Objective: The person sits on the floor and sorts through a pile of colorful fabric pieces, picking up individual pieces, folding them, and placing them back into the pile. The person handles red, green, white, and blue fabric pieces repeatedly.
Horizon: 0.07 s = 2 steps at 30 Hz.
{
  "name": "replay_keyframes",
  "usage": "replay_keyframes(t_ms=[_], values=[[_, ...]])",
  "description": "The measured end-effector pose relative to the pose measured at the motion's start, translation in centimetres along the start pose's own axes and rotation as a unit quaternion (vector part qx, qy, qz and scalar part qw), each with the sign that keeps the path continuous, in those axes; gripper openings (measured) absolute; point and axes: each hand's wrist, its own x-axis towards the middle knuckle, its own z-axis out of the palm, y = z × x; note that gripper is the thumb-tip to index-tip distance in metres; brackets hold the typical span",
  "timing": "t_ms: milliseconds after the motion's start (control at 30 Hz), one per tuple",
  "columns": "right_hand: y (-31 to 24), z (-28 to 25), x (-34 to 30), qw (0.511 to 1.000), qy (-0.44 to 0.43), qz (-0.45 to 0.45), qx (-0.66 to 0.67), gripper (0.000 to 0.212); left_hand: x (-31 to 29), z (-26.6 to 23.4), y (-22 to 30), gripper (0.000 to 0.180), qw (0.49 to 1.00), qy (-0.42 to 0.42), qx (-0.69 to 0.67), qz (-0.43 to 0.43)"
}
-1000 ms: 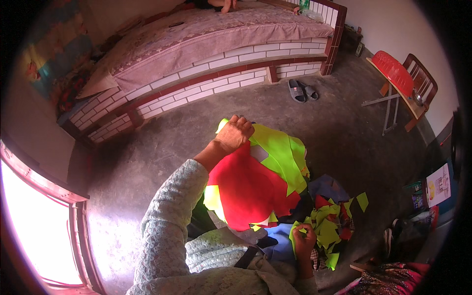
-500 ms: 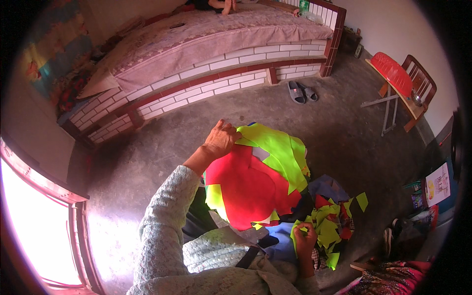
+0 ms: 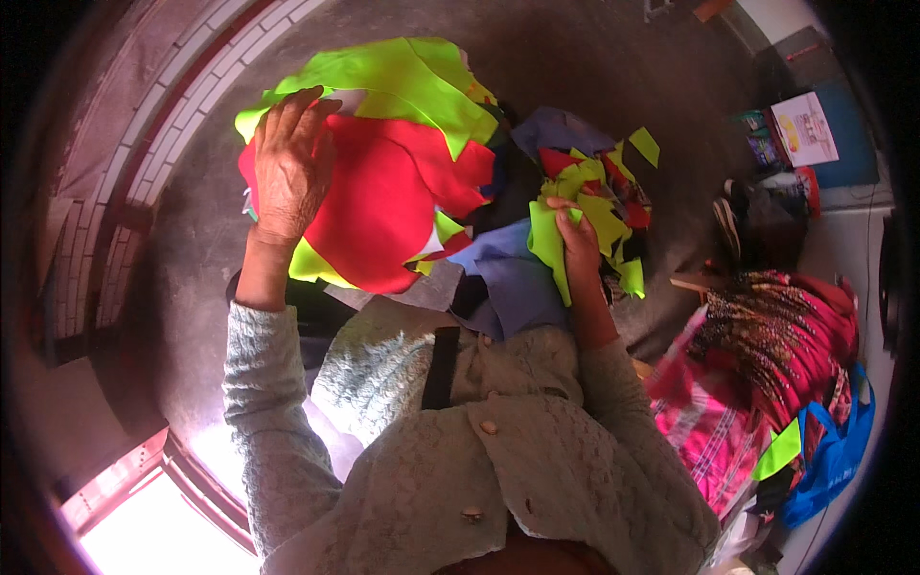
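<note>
A broad pile of cut cloth lies in front of me. It has a large red piece (image 3: 379,196) and a bright yellow-green piece (image 3: 393,81) along its far side. My left hand (image 3: 292,168) rests at the pile's left, its fingers stretched over the border between red and yellow-green. In my right hand (image 3: 578,240) is a yellow-green cloth scrap (image 3: 548,244), gripped at its side. Beside that hand sits a heap of small scraps (image 3: 586,184), mostly yellow-green with some red. A blue-grey cloth (image 3: 517,283) drapes between my lap and the pile.
Dark shoes (image 3: 730,216) stand on the concrete floor (image 3: 201,254) at the right. Nearer are pink-red patterned cloth (image 3: 776,331) and a blue bag (image 3: 832,460). The bed's tiled base (image 3: 177,125) runs along the upper left. Bright light enters at the lower left.
The view has tipped down and turned, so most of the bed has left it. My left hand has gone from pinching the pile's edge to lying stretched over it. The right hand still holds yellow-green cloth.
</note>
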Motion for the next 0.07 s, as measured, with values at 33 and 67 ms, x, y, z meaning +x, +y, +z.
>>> replay_keyframes(t_ms=[33, 67], values=[[-0.4, 0.4, 0.1, 1.000, 0.003, -0.005, 0.010, 0.026, -0.2, 0.6, 0.4, 0.039, 1.000, -0.008, 0.001, 0.007], [0.3, -0.5, 0.2, 0.998, -0.008, 0.012, 0.057, 0.029, -0.7, 1.7, 0.9, 0.044, 1.000, -0.016, 0.002, 0.013]])
